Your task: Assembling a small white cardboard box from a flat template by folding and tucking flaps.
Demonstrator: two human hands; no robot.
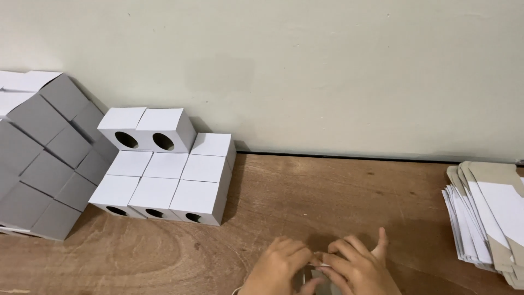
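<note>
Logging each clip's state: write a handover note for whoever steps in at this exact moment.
Left hand and right hand are together at the table's near edge, both pinching a small white-and-grey card piece, mostly hidden.
Done: folded white boxes with round holes stacked against the wall, left; grey boxes piled further left.
Left: a stack of flat blanks at the right edge of the wooden table, unfolded.

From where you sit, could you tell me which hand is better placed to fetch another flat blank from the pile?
Probably the right hand: the pile of flat blanks lies on its side, while the left hand is nearer the stacked white boxes. Both hands hold a small folded piece.
</note>
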